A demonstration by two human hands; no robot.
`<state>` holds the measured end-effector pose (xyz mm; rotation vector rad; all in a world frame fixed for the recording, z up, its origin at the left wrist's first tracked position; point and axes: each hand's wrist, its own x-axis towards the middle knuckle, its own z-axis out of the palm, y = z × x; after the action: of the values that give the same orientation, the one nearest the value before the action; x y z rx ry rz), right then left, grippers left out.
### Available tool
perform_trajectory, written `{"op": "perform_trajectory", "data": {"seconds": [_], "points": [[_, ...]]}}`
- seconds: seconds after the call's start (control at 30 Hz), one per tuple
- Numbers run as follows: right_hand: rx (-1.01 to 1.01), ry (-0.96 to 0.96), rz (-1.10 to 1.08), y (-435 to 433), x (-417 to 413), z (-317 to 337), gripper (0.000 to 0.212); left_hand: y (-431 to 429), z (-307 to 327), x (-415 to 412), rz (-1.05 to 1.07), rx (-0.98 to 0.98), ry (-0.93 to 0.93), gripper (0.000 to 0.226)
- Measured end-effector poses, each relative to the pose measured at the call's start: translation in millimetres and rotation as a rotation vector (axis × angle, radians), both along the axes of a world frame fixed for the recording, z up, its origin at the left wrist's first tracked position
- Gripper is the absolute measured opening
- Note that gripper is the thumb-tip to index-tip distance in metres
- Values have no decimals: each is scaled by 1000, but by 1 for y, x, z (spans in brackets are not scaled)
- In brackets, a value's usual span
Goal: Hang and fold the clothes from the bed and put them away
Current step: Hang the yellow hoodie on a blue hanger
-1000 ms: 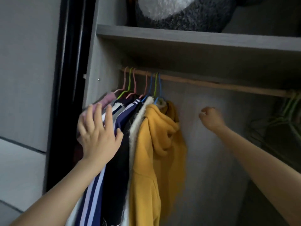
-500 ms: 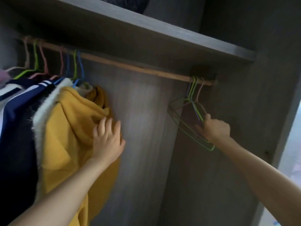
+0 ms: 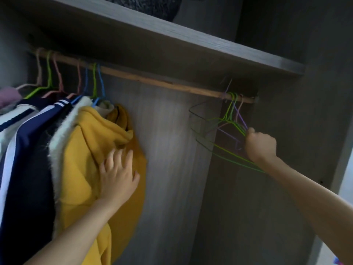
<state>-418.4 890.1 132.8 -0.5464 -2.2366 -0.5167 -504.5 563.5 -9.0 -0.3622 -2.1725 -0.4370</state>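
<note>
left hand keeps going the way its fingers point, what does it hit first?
The left hand lies flat on the yellow hoodie, fingers pointing up and slightly right. Going on, it would slide up the hoodie into its hood; past that, probably the wardrobe's back panel, though depth is unclear.

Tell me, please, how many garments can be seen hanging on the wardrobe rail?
About 5, bunched at the rail's left end: pink garment, white-and-navy top, black garment, fluffy white one, yellow hoodie. Others may be hidden.
</note>
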Motion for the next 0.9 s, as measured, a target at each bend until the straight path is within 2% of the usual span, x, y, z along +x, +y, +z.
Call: {"op": "perform_trajectory", "data": {"seconds": [0.17,0.3,0.37,0.4,0.5,0.6,0.7,0.77,0.8,0.87,0.9], "points": [[61,-42,0,-12,-8,-2,25,-14,-6,-3,8,27,-6,64],[148,84,172,-26,1,-9,14,-16,-11,-2,1,54,-42,68],[196,220,331,-30,14,-16,7,-13,-13,2,-21,68,-126,80],[197,225,380,-32,23,-23,9,-8,-15,6,-34,59,-169,88],[294,164,456,-29,62,-53,23,11,-21,18,-124,4,-117,112],[277,54,523,-22,110,-88,29,32,-30,30,-177,-32,-21,123],[183,-55,502,-2,166,-114,24,55,-46,42,-264,-77,13,114],[77,-49,453,13,207,-129,14,76,-59,56,-399,-106,-13,100],[20,-26,428,21,231,-137,14,90,-66,67,-468,-115,-40,95],[-91,4,405,36,273,-153,32,113,-77,89,-552,-123,-96,86],[-113,36,369,44,299,-161,29,129,-82,105,-596,-122,-114,81]]}}
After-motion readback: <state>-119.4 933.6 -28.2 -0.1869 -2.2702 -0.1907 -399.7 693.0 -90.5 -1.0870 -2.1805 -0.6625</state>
